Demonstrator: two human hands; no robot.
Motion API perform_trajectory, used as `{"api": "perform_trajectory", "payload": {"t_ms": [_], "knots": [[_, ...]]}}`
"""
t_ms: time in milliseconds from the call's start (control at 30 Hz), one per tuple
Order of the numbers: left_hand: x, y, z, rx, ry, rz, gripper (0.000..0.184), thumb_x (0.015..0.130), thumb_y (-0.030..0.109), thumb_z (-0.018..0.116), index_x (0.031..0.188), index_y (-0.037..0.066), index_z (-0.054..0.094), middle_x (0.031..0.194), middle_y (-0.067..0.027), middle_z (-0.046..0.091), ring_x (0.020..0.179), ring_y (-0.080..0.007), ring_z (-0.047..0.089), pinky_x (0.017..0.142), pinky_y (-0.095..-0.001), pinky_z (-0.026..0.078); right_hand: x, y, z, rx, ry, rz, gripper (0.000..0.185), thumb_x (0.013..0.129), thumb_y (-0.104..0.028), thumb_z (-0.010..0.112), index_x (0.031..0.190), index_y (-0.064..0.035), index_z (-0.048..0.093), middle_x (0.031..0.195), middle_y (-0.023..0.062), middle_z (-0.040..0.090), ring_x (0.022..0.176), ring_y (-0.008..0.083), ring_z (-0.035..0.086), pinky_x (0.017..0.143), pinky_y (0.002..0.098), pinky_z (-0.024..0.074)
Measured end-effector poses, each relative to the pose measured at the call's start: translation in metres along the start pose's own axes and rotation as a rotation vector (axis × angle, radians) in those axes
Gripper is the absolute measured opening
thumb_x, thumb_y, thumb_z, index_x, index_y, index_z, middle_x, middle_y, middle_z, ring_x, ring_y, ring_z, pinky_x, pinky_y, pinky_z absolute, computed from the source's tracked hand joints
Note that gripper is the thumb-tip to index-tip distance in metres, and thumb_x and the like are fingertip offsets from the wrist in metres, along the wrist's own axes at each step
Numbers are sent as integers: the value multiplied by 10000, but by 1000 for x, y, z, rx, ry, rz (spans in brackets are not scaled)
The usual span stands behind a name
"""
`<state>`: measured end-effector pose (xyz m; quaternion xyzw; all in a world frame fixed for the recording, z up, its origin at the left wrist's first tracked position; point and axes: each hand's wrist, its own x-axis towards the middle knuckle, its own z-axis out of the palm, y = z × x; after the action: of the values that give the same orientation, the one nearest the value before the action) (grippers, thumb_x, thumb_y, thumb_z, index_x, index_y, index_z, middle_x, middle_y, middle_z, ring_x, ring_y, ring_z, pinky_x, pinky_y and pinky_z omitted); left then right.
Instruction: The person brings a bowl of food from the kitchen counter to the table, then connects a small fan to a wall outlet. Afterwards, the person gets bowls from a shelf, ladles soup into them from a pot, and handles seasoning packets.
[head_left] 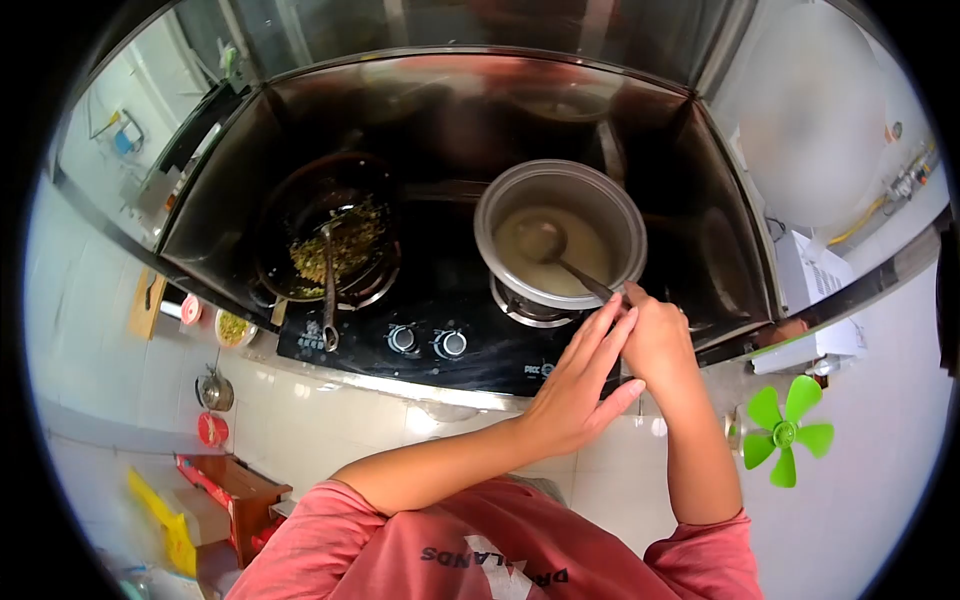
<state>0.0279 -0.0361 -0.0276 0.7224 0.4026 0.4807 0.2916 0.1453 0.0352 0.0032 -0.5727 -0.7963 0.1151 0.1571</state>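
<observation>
My right hand (656, 342) is closed around the handle end of a ladle (582, 278), just outside the pot's near right rim. The ladle slants down into a grey metal pot (488, 247), its round bowl sitting in cloudy, pale liquid (577, 240). Beside it, my left hand (578, 388) is held flat with fingers stretched out, its fingertips against or very close to my right hand. Nothing shows in the left hand. My right fingers partly hide the handle's end.
The pot stands on the right burner of a black gas stove (400, 365). On the left burner, a dark wok (285, 205) holds chopped greenish food and a spatula (329, 300). Dark splash guards (735, 270) surround the stove. A green fan (785, 434) stands at the right.
</observation>
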Motion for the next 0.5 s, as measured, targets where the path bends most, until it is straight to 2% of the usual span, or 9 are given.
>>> {"api": "perform_trajectory", "payload": {"t_ms": [33,100,167,233,300,333,367,433,500], "knots": [[-2,-1,-1,-65,4,-66,626,856,230,541,1353,-17,253,1412,-243,192,1300,-368,232,1050,-405,214,-1,-3,-3,-35,-49,1,317,778,-144,560,1044,27,562,750,252,599,712,406,601,625,452,486],[-9,-6,-6,-65,-11,-89,638,866,232,532,1355,-39,226,1420,-228,191,1314,-345,219,1053,-381,214,-12,-11,-3,-194,132,-15,307,761,-90,569,1055,-2,572,848,222,580,722,385,588,645,426,482],[-17,-4,-20,-102,7,-86,631,877,275,521,1343,-43,237,1410,-235,198,1303,-353,234,1051,-386,231,-16,-34,-9,-145,429,-295,287,750,-32,564,1036,-24,581,903,176,537,710,351,552,668,396,467],[-35,3,-43,-37,99,-48,635,867,259,534,1343,-41,239,1366,-230,284,1260,-350,308,1029,-385,269,-20,-70,-6,5,457,-380,254,745,18,539,991,-20,587,836,144,545,688,320,530,681,363,454],[-66,12,-72,-90,158,-98,650,835,219,563,1344,-42,252,1334,-212,352,1231,-315,369,1002,-371,302,-31,-99,10,443,200,-417,200,761,35,510,939,-2,593,783,138,554,676,287,551,652,341,456],[-83,8,-86,-91,259,-122,591,833,222,570,1317,-17,327,1211,-192,482,1097,-282,498,914,-346,391,-37,-120,24,620,59,-278,149,783,22,496,892,4,597,743,139,582,666,257,588,629,311,464],[-100,16,-103,-170,381,-281,417,827,155,570,1202,0,472,1092,-157,563,967,-238,572,833,-319,441,-40,-135,40,631,26,-357,122,797,7,507,880,0,596,739,142,615,630,219,623,578,286,474],[-152,22,-132,-175,468,-433,259,818,69,551,1071,14,560,1047,-140,584,892,-211,593,786,-309,457,-65,-171,71,761,-258,-432,110,792,10,521,870,-3,596,726,138,629,606,181,636,540,262,472],[-190,26,-163,-16,599,-421,206,771,-35,519,959,15,586,970,-131,599,867,-200,594,773,-302,454,-84,-215,99,802,-394,-506,179,789,19,524,947,-12,602,707,130,627,564,145,623,512,248,468]]}}
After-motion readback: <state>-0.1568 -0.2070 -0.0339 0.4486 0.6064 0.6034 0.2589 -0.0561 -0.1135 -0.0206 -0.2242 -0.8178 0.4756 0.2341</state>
